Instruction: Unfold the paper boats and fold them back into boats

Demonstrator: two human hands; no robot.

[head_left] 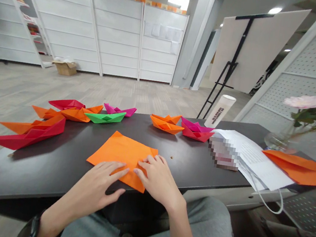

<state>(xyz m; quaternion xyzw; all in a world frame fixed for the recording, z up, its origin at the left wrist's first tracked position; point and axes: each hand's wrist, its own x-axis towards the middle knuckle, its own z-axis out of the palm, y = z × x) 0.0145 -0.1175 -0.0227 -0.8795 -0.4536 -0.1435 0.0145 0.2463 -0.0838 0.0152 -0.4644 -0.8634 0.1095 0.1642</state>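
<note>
A sheet of orange paper (123, 151) lies on the dark table near its front edge, with its far corners folded in. My left hand (107, 182) rests at the sheet's near left side, fingers stretched out on the paper and thumb apart. On the right part of the sheet, my right hand (159, 176) presses down with its fingers slightly bent and spread. Neither hand grips anything. Folded paper boats stand beyond the sheet, among them a green boat (106, 117), an orange boat (166, 125) and a red boat (30, 135) at the left.
Printed sheets (254, 160) and a white cable (280, 204) lie at the right, beside a blurred-out object (224, 154). Farther back stand a white cylinder (220, 111) and a glass vase (281, 141) with pink flowers. Orange folded paper (301, 169) is at the far right.
</note>
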